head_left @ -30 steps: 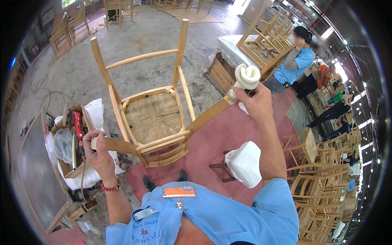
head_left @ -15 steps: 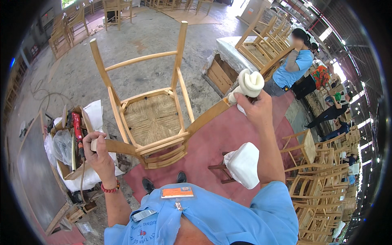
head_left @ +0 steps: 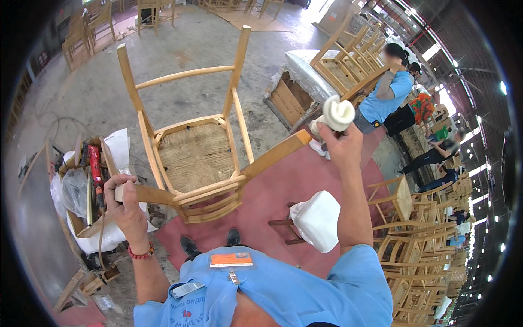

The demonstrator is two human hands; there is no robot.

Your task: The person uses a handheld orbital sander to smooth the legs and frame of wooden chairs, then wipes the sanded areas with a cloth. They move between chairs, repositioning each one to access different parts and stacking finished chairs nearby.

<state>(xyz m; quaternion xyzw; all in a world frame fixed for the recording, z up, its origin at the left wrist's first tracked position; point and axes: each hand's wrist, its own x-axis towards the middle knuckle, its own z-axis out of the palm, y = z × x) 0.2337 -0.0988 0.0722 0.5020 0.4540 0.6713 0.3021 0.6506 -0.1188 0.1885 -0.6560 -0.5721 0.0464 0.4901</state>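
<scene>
A wooden chair (head_left: 239, 181) with a woven seat is tipped over in front of me, its underside showing and its legs pointing away. My left hand (head_left: 128, 199) is closed around the end of the left back post. My right hand (head_left: 340, 144) grips a roll of white, soft-looking strip (head_left: 339, 113). The roll sits just off the end of the right back post (head_left: 297, 143); whether its lower part touches the wood I cannot tell.
A white-covered stool (head_left: 318, 220) stands on the red mat (head_left: 261, 245). To the left, a box holds a red power tool (head_left: 95, 163). Stacked chairs (head_left: 414, 256) fill the right side. A co-worker (head_left: 381, 98) stands beside a wrapped pallet at the far right.
My right hand and the white roll have shifted slightly right, away from the post end, which shows more now. The left hand keeps its grip; the chair appears slightly lower left in view.
</scene>
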